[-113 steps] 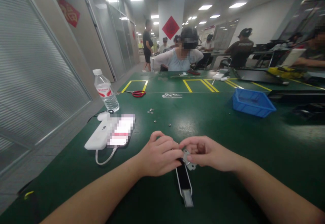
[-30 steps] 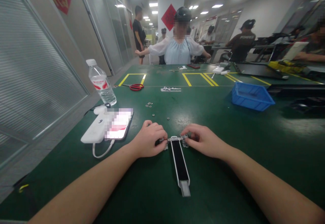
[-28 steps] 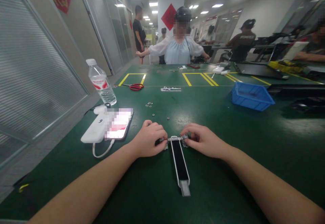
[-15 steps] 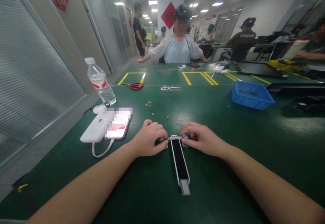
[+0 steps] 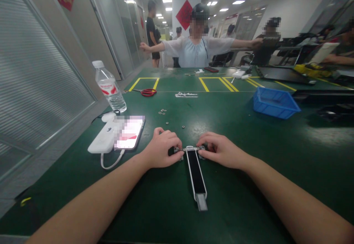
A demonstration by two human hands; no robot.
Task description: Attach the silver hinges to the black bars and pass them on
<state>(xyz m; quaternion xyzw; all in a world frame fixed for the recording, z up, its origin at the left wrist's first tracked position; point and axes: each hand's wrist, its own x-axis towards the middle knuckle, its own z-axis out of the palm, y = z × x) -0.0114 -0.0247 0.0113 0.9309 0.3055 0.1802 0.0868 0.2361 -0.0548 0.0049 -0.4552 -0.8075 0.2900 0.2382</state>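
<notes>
A long black strip with a white frame [image 5: 196, 174] lies on the green table, its grey tab pointing toward me. Across its far end runs a thin metal crossbar [image 5: 190, 149] with small metal pieces at both ends. My left hand [image 5: 166, 149] pinches the left end of this crossbar between thumb and fingers. At the right end, my right hand [image 5: 218, 149] grips the bar the same way, thumb below and fingers curled above. Beyond the hands lie two small nuts [image 5: 183, 126] and a group of several small metal rings [image 5: 162, 112].
On the left are a water bottle [image 5: 110, 89], a white power bank [image 5: 101, 139] and a phone [image 5: 132, 133] with a cable. Red-handled scissors [image 5: 148, 92], white strips [image 5: 186, 94] and a blue bin [image 5: 275, 103] lie farther back. A person [image 5: 196, 48] is across the table.
The person across the table has raised and spread both arms wider. My hands keep their hold on the crossbar; the whole view has shifted very slightly.
</notes>
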